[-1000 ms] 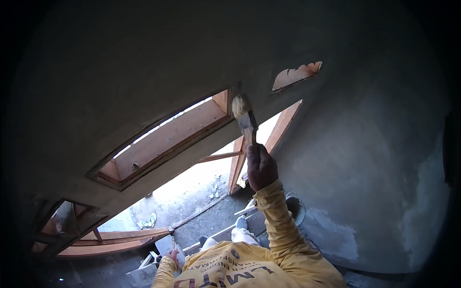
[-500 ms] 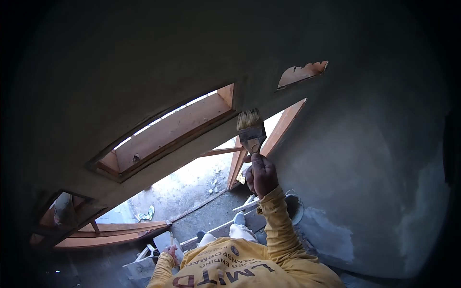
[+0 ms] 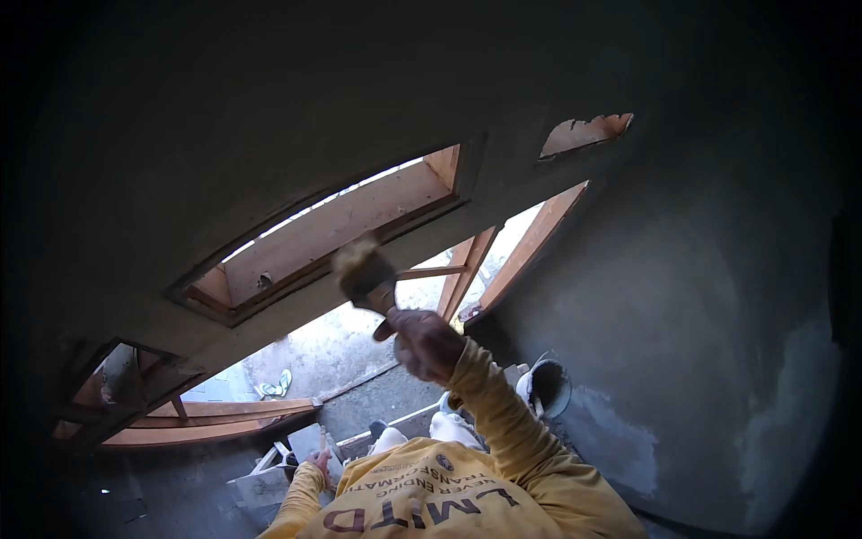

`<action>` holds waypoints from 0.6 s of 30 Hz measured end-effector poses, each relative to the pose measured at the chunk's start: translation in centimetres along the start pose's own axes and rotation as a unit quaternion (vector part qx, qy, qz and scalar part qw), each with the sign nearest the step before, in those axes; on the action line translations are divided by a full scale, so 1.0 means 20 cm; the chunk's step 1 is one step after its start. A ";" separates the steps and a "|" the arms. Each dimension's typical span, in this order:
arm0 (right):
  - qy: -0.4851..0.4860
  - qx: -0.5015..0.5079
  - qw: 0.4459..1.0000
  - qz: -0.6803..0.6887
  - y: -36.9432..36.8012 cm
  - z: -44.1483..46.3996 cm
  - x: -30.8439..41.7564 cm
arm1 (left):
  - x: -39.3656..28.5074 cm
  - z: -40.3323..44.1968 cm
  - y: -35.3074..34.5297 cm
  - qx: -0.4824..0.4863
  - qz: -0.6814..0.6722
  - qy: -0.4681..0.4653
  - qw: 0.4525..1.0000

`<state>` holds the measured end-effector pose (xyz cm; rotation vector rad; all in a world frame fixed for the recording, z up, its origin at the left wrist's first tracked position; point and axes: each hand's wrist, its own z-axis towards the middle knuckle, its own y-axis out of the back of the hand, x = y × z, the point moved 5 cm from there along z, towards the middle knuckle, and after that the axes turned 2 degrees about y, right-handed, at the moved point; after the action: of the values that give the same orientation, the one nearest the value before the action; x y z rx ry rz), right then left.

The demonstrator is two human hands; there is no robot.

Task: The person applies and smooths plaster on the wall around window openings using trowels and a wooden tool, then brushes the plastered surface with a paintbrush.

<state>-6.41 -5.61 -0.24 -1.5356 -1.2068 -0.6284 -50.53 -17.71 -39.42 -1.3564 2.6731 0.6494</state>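
Observation:
My right hand (image 3: 429,344) is closed round the handle of a wide paintbrush (image 3: 366,277). Its pale bristles are smeared by motion and lie over the wall strip just below the long window opening (image 3: 337,234); whether they touch it I cannot tell. Low on the left, my left hand (image 3: 318,462) is closed and small in view, with a thin upright handle showing above the fingers. Beside that hand is a pale flat board (image 3: 307,441); how the two join is hard to make out.
A bucket (image 3: 549,386) stands at the foot of the grey plastered wall (image 3: 664,332). Wooden frames (image 3: 533,247) edge the bright doorway. Slippers (image 3: 275,386) lie on the ground outside. A jagged opening (image 3: 585,135) and a small square opening (image 3: 118,382) break the wall.
My right hand has swept the paintbrush left and slightly down, from beside the window's right corner to below its middle. The view has shifted slightly. My left hand stays low.

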 end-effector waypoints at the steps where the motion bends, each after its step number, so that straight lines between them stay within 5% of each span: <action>1: -0.052 0.039 0.998 0.013 -0.08 0.00 -0.05 | -0.01 0.02 0.01 0.007 0.024 -0.004 1.000; 4: -0.067 0.105 0.988 0.093 -0.14 0.00 -0.12 | -0.06 -0.01 0.03 -0.006 0.009 -0.009 1.000; 6: 0.005 0.038 0.999 0.022 -0.01 0.03 -0.07 | -0.13 -0.11 0.04 -0.023 -0.039 -0.036 0.998; 12: 0.018 -0.150 0.979 0.140 0.43 -0.13 0.14 | -0.07 0.03 0.04 -0.034 -0.060 -0.004 0.998; 18: 0.079 -0.242 0.952 0.172 0.36 -0.13 0.11 | 0.02 -0.01 0.00 -0.041 -0.027 -0.011 0.999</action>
<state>1.52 -6.83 -0.33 -2.0028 -0.6624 -0.8320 -50.73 -18.14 -39.47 -1.4264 2.6106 0.7700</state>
